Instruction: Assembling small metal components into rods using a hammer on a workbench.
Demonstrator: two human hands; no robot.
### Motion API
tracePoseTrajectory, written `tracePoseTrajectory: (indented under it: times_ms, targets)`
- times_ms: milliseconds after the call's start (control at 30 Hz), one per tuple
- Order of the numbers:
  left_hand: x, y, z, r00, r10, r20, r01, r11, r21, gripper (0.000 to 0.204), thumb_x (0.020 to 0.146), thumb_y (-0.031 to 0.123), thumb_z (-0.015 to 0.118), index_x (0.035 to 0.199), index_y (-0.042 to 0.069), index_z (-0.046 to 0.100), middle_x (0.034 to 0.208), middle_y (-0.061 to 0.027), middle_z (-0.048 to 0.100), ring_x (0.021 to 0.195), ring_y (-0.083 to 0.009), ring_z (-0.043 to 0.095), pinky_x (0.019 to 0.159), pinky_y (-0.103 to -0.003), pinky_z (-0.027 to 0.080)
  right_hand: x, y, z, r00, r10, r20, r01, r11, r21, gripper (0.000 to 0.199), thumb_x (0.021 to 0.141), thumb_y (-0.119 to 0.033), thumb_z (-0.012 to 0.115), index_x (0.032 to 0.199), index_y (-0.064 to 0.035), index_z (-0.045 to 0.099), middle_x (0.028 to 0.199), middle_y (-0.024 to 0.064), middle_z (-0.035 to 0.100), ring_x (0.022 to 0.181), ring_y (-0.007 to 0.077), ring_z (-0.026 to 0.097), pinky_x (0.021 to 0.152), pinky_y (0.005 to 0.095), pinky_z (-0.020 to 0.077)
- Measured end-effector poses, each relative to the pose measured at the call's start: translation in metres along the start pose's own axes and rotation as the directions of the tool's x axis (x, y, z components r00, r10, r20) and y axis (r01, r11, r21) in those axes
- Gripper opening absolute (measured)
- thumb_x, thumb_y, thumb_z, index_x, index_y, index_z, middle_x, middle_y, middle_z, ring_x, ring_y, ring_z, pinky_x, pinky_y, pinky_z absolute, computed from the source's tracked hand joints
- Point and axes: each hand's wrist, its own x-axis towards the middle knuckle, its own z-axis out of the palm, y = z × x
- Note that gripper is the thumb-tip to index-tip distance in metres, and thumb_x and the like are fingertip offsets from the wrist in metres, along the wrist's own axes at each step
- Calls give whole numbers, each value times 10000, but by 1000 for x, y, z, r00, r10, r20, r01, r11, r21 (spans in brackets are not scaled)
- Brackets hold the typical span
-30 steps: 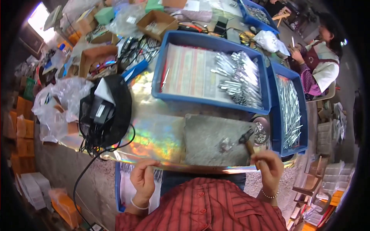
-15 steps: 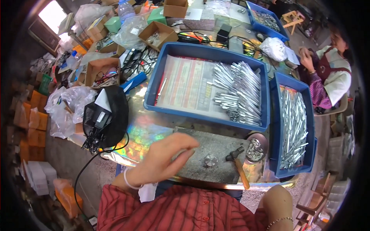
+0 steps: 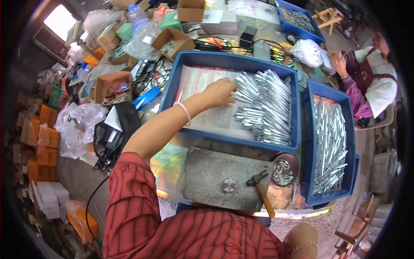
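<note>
Head view: metal rods [image 3: 271, 108] lie heaped at the blue tray's [image 3: 228, 59] right end; how many are finished or left cannot be judged. The left hand [image 3: 221, 92] reaches their left edge, fingertips hidden, grip unclear. A hammer [image 3: 263, 197] rests, unheld, on the slab [image 3: 207, 168] along the bench's [image 3: 166, 164] near edge. Below, the right hand's [image 3: 301, 237] fingers are hidden; I cannot tell its state.

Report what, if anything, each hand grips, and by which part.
The left hand is at the left ends of silver rods; any hold cannot be told. Nor for the right hand, its fingers hidden.
</note>
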Motion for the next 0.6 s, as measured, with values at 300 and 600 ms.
tracePoseTrajectory:
  times_ms: [300,600]
  targets:
    - [6,-21,-19,873,-123,472,141,990,-5,213,680,199,679,715,14,580,726,-177,617,710,-340,598,643,-412,462,-80,13,15,-88,401,912,-728,599,-334,349,724,-17,627,1053,15,513,1094,176,525,998,323,518,882,373,409]
    - [-61,123,-147,964,-248,-100,226,955,-192,107,727,-28,607,824,-10,567,693,-115,556,605,-215,551,566,-284,432,-107,3,16,-318,369,873,-502,716,-485,412,730,-23,570,1120,15,445,1135,199,459,1002,384,491,809,436,420]
